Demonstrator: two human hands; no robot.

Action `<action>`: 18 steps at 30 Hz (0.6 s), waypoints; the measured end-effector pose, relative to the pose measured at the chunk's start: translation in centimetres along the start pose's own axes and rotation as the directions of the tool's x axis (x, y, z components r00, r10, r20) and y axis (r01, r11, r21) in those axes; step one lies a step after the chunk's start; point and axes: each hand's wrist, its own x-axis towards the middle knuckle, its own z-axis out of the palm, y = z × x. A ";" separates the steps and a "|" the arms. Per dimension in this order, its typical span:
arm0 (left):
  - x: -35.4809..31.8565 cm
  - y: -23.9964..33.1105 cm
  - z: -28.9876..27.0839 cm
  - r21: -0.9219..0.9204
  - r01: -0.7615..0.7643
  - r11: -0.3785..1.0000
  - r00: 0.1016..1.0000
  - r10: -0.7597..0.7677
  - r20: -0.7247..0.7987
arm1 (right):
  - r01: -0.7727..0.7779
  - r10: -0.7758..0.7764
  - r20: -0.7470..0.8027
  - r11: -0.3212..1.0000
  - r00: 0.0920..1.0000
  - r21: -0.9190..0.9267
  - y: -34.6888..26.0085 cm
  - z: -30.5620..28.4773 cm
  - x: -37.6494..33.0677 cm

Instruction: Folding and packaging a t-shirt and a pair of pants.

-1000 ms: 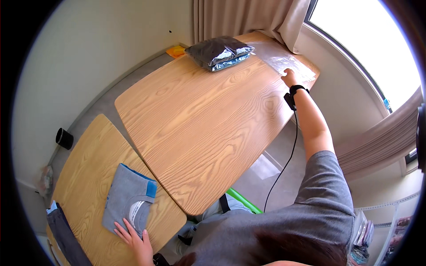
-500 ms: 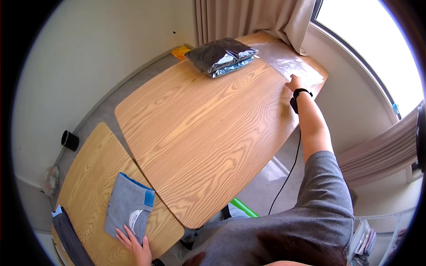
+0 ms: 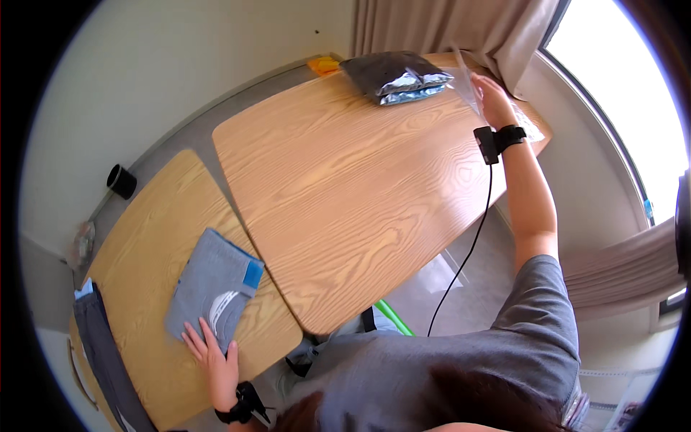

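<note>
My left hand (image 3: 214, 362) lies with fingers spread on the near edge of a folded grey garment (image 3: 215, 281) with a blue patch and a white printed arc. At the far right, my right hand (image 3: 494, 101) holds a clear plastic bag (image 3: 469, 90) whose edge stands up from the table. The fingertips are partly hidden by the hand. To the left of that hand lie stacked packed garments in shiny bags (image 3: 399, 75), the upper one dark and the lower one bluish.
Two wooden tables meet at a seam, the larger one (image 3: 345, 194) to the right. Folded dark trousers (image 3: 104, 345) lie along the left edge of the smaller table (image 3: 162, 230). A black bin (image 3: 122, 181) stands on the floor. A black cable (image 3: 468, 255) hangs from my right wrist.
My right hand has raised the clear plastic from lying flat to standing up. My left hand stays on the grey garment. The view has shifted a little.
</note>
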 end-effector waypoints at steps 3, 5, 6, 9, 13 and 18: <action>0.5 -0.3 0.3 -0.051 -0.080 0.995 0.996 0.078 -0.053 | 0.124 -0.145 0.279 0.988 0.949 0.091 -4.5 8.0 -2.8; 0.7 -0.7 0.8 -0.066 -0.081 0.994 0.994 0.076 -0.081 | -0.145 0.029 0.427 0.959 0.904 0.243 -8.3 15.7 -6.9; 1.0 -0.5 0.8 -0.077 -0.101 0.992 0.992 0.094 -0.085 | -0.113 -0.011 0.514 0.971 0.857 0.210 -9.5 18.3 -8.6; 0.1 -1.0 0.2 -0.097 -0.091 0.991 0.993 0.083 -0.082 | -0.079 -0.141 0.729 0.963 0.670 0.259 -10.0 27.7 -12.9; -1.5 -2.6 -1.2 -0.378 -0.141 0.915 0.990 0.127 -0.062 | -0.282 -0.124 0.931 0.932 0.342 0.227 -9.5 39.5 -21.4; -2.5 -4.8 -3.1 -0.685 -0.265 0.679 0.916 -0.045 -0.399 | -0.464 -0.160 0.986 0.871 0.038 0.159 -6.1 48.4 -31.0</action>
